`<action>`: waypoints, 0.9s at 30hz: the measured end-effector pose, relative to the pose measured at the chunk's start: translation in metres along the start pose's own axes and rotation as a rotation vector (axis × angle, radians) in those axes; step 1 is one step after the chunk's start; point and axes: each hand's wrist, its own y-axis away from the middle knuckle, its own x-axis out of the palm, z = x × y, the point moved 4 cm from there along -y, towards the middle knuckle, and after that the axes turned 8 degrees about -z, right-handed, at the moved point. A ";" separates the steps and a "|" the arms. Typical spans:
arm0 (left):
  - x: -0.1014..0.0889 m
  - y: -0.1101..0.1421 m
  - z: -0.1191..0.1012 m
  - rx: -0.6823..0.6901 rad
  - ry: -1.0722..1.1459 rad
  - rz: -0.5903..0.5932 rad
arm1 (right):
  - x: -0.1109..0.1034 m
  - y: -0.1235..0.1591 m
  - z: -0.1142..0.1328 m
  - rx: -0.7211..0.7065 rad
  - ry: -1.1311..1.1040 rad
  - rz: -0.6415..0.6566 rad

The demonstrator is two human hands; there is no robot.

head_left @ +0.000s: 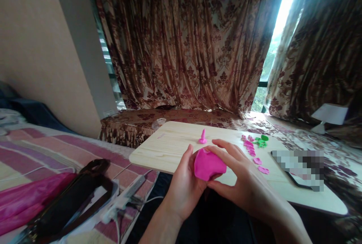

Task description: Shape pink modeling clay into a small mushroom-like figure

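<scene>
I have a pink lump [209, 165] up in both hands, in line with the near edge of the pale wooden table [169, 144], and I take the lump as the centre of my clock. The left hand [185, 183] cups it from about 8 o'clock, closed round that side with the thumb pointing up. The right hand [240, 168] comes in from 3 o'clock, curved round the lump, fingers over its upper side and thumb near its lower edge, so I read both as holding it. At 12, a pink cone [203, 137] stands upright on the table with a wider base. Towards 2 I see a row of flat pink pieces [249, 146], running down to 3, with green pieces [260, 143] just beside its far end. A dark-edged flat object [296, 172] lies farther out at 3, its face pixelated. Well off at 2 is a white-shaded lamp [330, 114]. Between 8 and 9, a dark bag [66, 200] and a white power strip [127, 191] lie on striped bedding [93, 148]. Patterned curtains [183, 48] hang beyond the table at 12.
</scene>
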 end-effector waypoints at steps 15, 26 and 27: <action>0.006 0.004 -0.003 -0.113 0.134 0.103 | 0.005 -0.008 0.008 -0.077 0.100 0.051; 0.006 0.008 -0.003 -0.134 0.168 0.101 | 0.007 -0.012 0.014 -0.123 0.013 0.049; 0.006 0.008 -0.003 -0.134 0.182 0.090 | 0.007 -0.011 0.014 -0.128 0.007 0.051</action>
